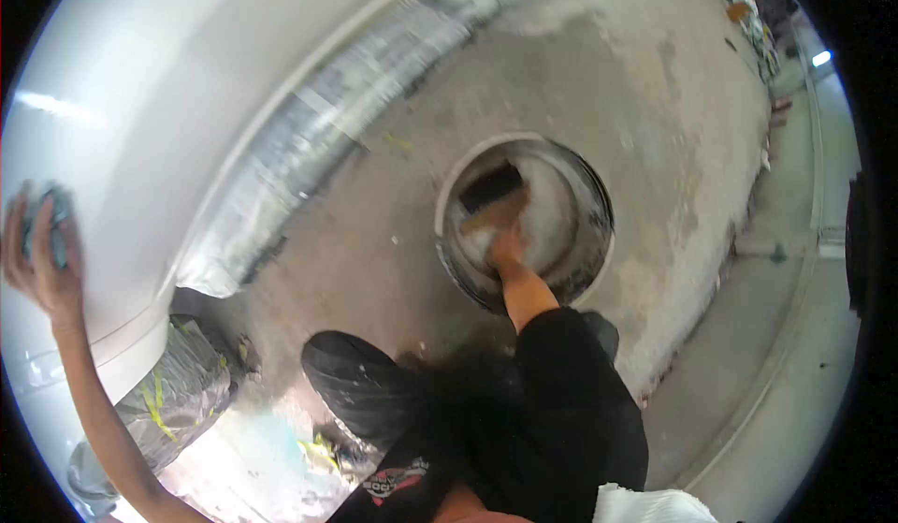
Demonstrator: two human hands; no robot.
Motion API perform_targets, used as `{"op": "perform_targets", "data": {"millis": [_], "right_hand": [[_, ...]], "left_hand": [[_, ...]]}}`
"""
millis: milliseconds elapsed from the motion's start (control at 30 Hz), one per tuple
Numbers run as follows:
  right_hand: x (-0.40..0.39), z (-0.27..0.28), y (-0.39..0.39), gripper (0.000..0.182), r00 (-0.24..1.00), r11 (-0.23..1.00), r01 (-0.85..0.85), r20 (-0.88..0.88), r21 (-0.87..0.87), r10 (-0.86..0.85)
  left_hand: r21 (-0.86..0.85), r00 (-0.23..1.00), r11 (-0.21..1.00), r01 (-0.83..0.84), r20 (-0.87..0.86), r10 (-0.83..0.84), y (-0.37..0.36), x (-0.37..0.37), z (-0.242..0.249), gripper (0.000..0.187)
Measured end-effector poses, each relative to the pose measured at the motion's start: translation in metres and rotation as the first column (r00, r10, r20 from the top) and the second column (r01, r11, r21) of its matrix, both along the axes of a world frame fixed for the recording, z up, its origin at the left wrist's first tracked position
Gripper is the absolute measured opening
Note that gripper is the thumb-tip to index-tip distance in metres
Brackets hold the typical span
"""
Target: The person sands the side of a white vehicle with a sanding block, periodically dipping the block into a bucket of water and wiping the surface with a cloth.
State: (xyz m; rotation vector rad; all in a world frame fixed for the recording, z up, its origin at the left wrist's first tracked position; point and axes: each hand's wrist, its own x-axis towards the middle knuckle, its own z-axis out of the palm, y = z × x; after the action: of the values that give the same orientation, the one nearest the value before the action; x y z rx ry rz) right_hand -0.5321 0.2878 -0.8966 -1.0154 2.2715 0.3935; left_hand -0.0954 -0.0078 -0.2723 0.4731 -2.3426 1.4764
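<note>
My left hand [42, 261] presses a blue-grey pad [58, 228] against the glossy white vehicle panel [131, 121]; its fingers curl over the pad. Down in a round bucket [594, 270], my right hand [508, 247] grips a black and tan block [491, 189]. Motion blur hides the exact kind of both the pad and the block. Cloudy whitish liquid appears inside the bucket, which stands on the concrete floor between my knees and the vehicle's lower edge.
Silvery masking sheet [327, 107] runs along the bottom of the panel. A wheel wrapped in grey plastic [182, 383] sits at lower left. Litter [748, 18] lies by the pale wall [795, 270] on the right. My dark-clad knee [351, 378] is close to the bucket.
</note>
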Motion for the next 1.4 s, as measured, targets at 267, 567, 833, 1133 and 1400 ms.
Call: {"op": "perform_targets", "data": {"millis": [267,567,833,1133,1400], "right_hand": [[-0.107,0.046,-0.026,0.044,0.639,0.729,0.681,0.549,-0.075,-0.54],[-0.02,0.342,-0.137,0.047,0.629,-0.445,0.636,0.758,-0.631,-0.175],[0.192,0.412,-0.299,0.064,0.985,-0.548,0.053,0.134,-0.835,-0.109],[0.112,0.436,-0.345,0.074,0.93,-0.614,0.312,0.366,-0.725,0.04],[0.077,0.43,-0.337,0.073,0.967,-0.688,0.226,0.242,-0.689,0.075]], "left_hand": [[-0.024,0.994,0.999,0.044,-0.098,-0.046,0.022,-0.026,-0.011,0.046],[0.104,0.972,0.983,0.153,-0.193,-0.131,0.037,-0.039,-0.008,0.045],[-0.076,0.99,0.992,0.104,0.101,-0.096,0.002,-0.073,0.077,0.042],[-0.377,0.922,0.923,0.081,0.38,0.074,-0.03,-0.071,0.247,0.04],[-0.297,0.959,0.947,0.119,0.283,-0.032,0.007,-0.112,0.21,0.03]]}}
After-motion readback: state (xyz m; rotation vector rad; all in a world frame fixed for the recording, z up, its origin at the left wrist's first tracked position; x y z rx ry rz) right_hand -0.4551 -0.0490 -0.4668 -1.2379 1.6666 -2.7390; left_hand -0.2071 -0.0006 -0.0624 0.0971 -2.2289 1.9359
